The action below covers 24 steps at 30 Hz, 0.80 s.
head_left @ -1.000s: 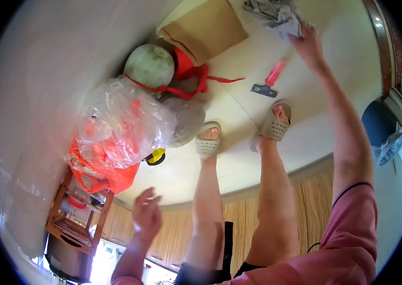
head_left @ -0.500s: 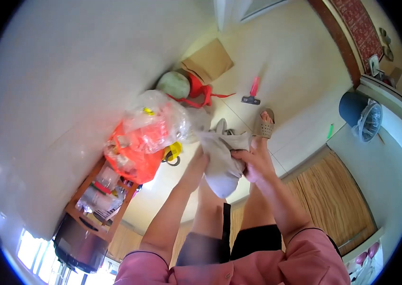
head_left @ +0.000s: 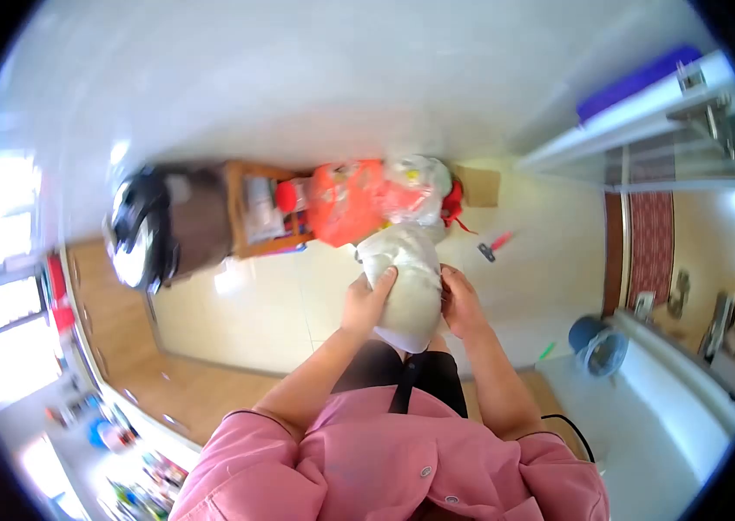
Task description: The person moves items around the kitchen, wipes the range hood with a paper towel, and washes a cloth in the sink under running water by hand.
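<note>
We see both bare hands out in front of the pink shirt, with the pale grey cloth between them, bunched and hanging in folds above the lap. The left hand is closed on the cloth's left side: its thumb lies across the near face, pointing up and inward, and we cannot see its fingers, which are behind the fabric. The right hand is at the cloth's opposite edge, half closed, its fingers curled inward against the fabric; whether it pinches a fold or only touches it, we cannot tell.

The cloth's upper end overlaps our view of the clear bag, which sits by the wall just beside the red bag. To the left of these we see the wooden rack. To the right are a red strap and the brown paper. A scraper with a red handle lies on the floor, apart from the right hand. Farther right, a dark bin with a clear liner stands near a small green strip.
</note>
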Each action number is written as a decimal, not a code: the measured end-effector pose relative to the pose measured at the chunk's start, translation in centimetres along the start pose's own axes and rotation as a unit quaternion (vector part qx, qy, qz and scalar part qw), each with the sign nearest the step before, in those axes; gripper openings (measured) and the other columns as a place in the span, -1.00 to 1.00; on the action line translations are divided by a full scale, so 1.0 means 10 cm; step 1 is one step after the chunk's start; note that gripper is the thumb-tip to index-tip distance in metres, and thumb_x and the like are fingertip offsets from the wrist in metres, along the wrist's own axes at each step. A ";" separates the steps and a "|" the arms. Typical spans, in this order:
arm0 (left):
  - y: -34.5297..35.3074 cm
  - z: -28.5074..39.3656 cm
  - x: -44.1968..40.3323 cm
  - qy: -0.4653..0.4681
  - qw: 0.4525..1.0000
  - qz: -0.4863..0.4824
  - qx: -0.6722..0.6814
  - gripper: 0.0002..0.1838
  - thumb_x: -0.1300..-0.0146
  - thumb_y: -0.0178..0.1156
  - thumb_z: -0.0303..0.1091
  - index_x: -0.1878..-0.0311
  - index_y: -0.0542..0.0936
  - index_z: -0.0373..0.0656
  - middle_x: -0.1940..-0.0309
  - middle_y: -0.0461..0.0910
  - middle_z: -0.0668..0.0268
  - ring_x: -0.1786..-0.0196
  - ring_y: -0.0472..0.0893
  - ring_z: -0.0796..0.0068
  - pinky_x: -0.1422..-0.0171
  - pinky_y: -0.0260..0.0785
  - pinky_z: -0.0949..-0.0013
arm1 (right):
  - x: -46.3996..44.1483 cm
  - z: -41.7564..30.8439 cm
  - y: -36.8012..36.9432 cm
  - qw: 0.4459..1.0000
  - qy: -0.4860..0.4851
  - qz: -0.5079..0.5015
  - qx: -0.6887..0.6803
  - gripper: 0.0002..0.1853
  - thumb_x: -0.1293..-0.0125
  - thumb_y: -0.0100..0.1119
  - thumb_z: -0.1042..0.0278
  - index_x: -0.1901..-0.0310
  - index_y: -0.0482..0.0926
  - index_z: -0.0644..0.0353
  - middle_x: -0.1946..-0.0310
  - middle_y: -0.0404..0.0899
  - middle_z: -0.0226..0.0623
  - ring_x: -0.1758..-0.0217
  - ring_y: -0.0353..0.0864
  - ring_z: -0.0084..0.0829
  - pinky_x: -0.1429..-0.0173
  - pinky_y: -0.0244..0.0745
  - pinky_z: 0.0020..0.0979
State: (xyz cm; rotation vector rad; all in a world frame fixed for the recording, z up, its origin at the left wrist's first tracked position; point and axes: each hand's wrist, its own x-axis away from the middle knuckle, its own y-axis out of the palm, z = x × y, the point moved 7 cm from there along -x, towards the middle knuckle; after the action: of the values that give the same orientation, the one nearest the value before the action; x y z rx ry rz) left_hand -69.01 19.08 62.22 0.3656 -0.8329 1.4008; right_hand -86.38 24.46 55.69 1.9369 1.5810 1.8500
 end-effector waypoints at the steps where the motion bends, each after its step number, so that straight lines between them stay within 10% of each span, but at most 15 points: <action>1: -0.20 -0.03 0.10 0.025 0.998 0.044 0.021 -0.42 -0.30 0.18 0.05 -0.08 0.56 -0.35 0.20 0.67 0.11 0.09 0.62 0.36 -0.04 0.44 0.30 | 0.03 0.11 0.16 0.999 0.012 -0.012 0.039 -0.29 -0.35 0.17 0.04 -0.40 0.17 0.20 -0.27 0.36 -0.22 -0.32 0.35 -0.33 -0.35 0.30 -0.26; 9: -1.74 -0.10 1.29 0.064 0.960 0.141 0.234 -0.43 -0.32 0.18 0.00 -0.15 0.49 -0.34 0.09 0.64 0.14 0.08 0.61 0.41 -0.04 0.46 0.34 | 0.55 1.21 1.76 0.958 0.037 -0.142 0.247 -0.24 -0.32 0.24 0.25 -0.44 0.07 0.21 -0.34 0.26 -0.19 -0.37 0.29 -0.28 -0.38 0.29 -0.21; 24: -4.91 -2.78 2.08 0.079 0.843 0.280 0.452 -0.11 -0.13 0.38 -0.23 -0.43 0.09 -0.17 -0.21 0.39 0.10 -0.25 0.42 0.24 -0.32 0.30 0.19 | 0.00 4.95 4.22 0.825 0.208 -0.255 0.460 -0.37 -0.34 0.22 0.17 -0.35 0.25 0.23 -0.21 0.44 -0.22 -0.23 0.43 -0.29 -0.28 0.36 -0.26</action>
State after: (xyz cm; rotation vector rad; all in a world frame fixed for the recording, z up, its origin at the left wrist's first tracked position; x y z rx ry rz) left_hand -14.91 44.22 69.89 0.7462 -0.0604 2.3127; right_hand -23.02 33.08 67.56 0.9894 3.1610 1.4130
